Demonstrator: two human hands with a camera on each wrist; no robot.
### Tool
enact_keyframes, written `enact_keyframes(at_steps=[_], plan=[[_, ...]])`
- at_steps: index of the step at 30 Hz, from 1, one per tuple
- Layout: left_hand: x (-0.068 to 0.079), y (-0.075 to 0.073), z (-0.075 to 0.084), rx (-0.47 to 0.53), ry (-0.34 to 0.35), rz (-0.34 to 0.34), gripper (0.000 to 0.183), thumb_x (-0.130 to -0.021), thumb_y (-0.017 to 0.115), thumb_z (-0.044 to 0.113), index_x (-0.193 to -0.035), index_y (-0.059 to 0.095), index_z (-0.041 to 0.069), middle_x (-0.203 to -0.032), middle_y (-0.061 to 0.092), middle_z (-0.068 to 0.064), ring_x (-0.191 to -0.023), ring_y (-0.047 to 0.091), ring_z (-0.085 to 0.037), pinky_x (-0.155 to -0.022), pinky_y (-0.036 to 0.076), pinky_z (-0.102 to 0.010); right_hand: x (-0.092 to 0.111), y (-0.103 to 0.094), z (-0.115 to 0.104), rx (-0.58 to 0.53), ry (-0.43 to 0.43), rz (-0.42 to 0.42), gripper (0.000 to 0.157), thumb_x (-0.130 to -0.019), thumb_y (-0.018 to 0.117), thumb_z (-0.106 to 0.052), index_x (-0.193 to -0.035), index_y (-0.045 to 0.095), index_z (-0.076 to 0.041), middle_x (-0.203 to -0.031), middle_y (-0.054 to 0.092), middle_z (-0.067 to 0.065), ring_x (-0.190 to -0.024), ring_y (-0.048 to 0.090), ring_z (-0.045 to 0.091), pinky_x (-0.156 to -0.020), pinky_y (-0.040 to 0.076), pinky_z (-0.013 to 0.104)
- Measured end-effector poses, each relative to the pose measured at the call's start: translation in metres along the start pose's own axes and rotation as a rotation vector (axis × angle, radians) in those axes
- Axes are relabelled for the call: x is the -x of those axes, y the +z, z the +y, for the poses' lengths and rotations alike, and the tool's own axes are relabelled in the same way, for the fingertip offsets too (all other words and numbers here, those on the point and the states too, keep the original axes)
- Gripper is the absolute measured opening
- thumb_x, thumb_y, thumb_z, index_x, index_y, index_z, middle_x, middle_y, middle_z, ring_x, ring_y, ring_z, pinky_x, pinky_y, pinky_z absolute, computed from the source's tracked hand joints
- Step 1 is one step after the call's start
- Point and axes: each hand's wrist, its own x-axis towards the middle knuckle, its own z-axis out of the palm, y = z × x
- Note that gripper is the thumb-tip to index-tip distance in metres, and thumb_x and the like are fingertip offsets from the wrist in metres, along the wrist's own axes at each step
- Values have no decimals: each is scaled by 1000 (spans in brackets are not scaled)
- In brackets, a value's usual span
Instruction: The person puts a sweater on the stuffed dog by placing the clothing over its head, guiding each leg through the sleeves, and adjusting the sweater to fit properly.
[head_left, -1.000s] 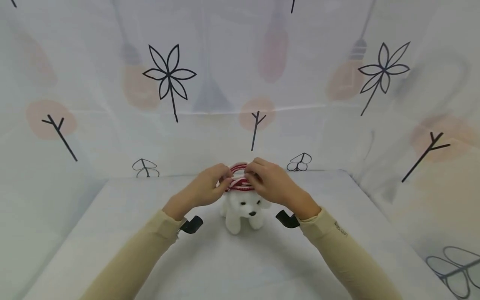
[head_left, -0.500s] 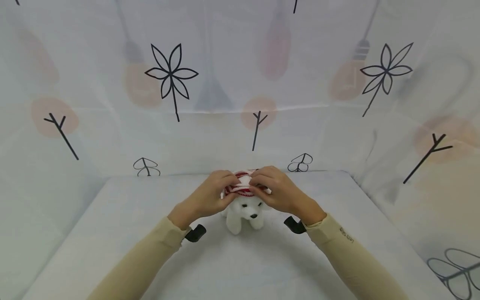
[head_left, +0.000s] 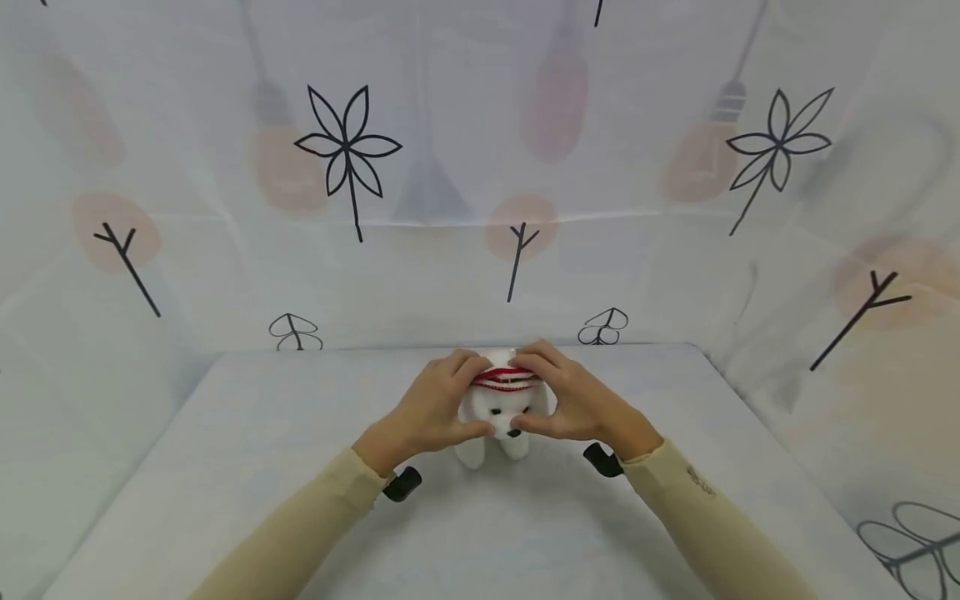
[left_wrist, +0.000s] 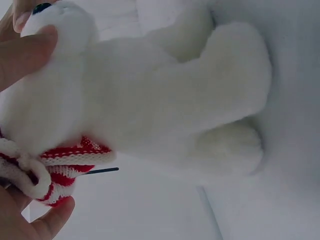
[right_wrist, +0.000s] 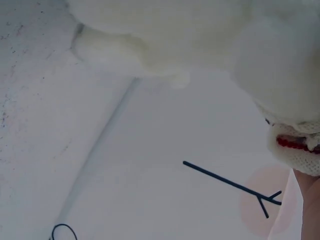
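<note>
A white plush dog (head_left: 504, 402) stands upright on the white surface, facing me. A red-and-white striped knitted hat (head_left: 507, 381) sits over the top of its head. My left hand (head_left: 435, 406) curls round one side of the head, fingers on the hat and thumb at the muzzle. On the other side my right hand (head_left: 581, 398) does the same, its thumb near the black nose. The left wrist view shows the left thumb (left_wrist: 35, 52) against the muzzle and a fingertip at the hat's back. Part of the hat (right_wrist: 297, 145) shows in the right wrist view.
The white tabletop (head_left: 337, 517) spreads around the dog. Behind it hangs a pale cloth backdrop (head_left: 442, 275) printed with flowers and twigs, with side walls left and right. A black wrist mount (head_left: 402, 483) sits below the left hand, another (head_left: 602, 460) below the right.
The hat has come down from above onto the dog's head. Both hands have lowered slightly, and their thumbs have moved from the hat's edge down to the muzzle.
</note>
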Motion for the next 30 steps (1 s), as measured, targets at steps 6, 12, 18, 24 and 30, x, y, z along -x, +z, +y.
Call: enact_keyframes(at_steps=[6,12,18,24,30], plan=[[1,5,0,25,-16,12,74,-71,82,44,-127,46,12,-118,49,-3,-97,56,-17,-84,48,-38,8,-1,1,18,44,-61,92,-67,80,-56,-138,41,-13,-135,40,0,-117,49,14,-93,47,34],[4,7,-1,105,-49,20,69,-73,83,36,-127,46,13,-120,47,-3,-99,56,-17,-83,49,-34,11,4,7,8,27,-36,90,-68,82,-49,-136,40,-9,-132,41,3,-116,49,15,-94,46,29],[11,14,-4,235,-71,86,57,-75,82,15,-121,48,11,-121,45,-5,-107,53,-18,-89,48,-34,11,21,12,-30,-36,106,80,-68,83,-43,-124,46,0,-119,47,7,-104,54,14,-88,47,20],[21,19,-9,280,-76,178,48,-74,79,0,-110,50,11,-125,46,-10,-113,51,-24,-88,50,-37,7,43,14,-30,-127,220,57,-75,79,-37,-108,51,1,-113,49,11,-100,54,17,-84,47,20],[36,16,-12,316,-89,253,41,-74,75,-6,-105,53,9,-130,47,-14,-116,50,-27,-87,50,-37,-2,56,7,-42,-160,259,51,-79,77,-33,-108,52,0,-116,49,14,-106,53,21,-89,48,24]])
